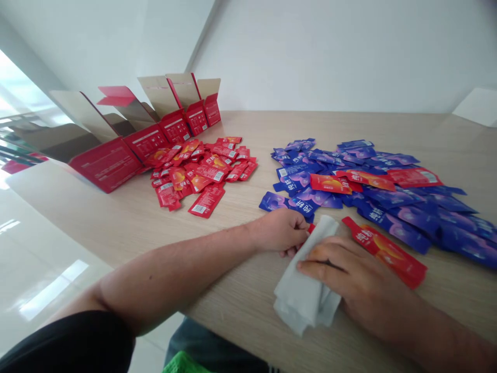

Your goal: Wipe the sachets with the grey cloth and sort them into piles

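centrally, the left hand (285,231) has its grip closed, thumb and fingers pinching at a mostly hidden red packet (311,228), of which a small red end shows beside the fingertips at the edge of a folded white cloth (301,292). the right hand (351,269) lies over this cloth, its grip pinching the layers between thumb and fingers; the cloth's lower folds fan out above the worktop (240,300). just beyond the right hand, a loose red packet (388,251) lies flat and slantwise, printed with white characters and an orange fruit. behind it spreads a heap of blue packets (295,181) with pinkish-purple artwork; three red packets (330,184) rest on top of these. to the left, a heap of red packets with barcodes (205,166) lies well apart from the blue ones. at the far left, five red cartons (106,168) stand in a slanting row, flaps raised to show their pale brown inner faces. a plain white wall (330,57) closes the background.
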Motion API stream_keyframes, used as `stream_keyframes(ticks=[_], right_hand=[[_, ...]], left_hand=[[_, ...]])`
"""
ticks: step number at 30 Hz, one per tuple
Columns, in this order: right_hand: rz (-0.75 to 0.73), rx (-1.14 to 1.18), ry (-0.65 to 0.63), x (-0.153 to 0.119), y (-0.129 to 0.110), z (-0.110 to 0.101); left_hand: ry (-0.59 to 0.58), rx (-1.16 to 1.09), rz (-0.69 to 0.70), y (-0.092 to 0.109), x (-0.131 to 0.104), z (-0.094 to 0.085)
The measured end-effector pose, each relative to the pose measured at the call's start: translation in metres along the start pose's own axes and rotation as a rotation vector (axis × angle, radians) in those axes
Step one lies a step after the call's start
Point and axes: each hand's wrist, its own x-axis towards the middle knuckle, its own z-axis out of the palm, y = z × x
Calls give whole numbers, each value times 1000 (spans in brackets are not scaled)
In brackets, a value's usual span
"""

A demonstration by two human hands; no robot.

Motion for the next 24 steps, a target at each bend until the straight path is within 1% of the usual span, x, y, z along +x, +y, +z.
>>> stream_keyframes(ticks=[2, 3, 8, 10, 12, 14, 19, 24], right_hand=[[-42, 23, -41, 1, -1, -1], [-40, 27, -48, 1, 0, -2], [71, 2, 12, 0, 7, -5], [50, 4, -18, -1, 5, -7], [-7, 6, -68, -1, 3, -7], [-21, 12, -88, 0, 4, -8], [99, 17, 8, -2, 15, -10], [12, 48, -49, -3, 12, -14]], left_hand=[[-13, 0, -5, -1, 1, 0], [-7, 0, -12, -1, 1, 0], [69, -4, -39, 1, 2, 1], [68, 17, -42, 2, 2, 2], [66, 38, -43, 1, 3, 1], [68, 50, -44, 1, 4, 1], [93, 53, -71, 0, 5, 0], [57, 46, -30, -1, 5, -1]])
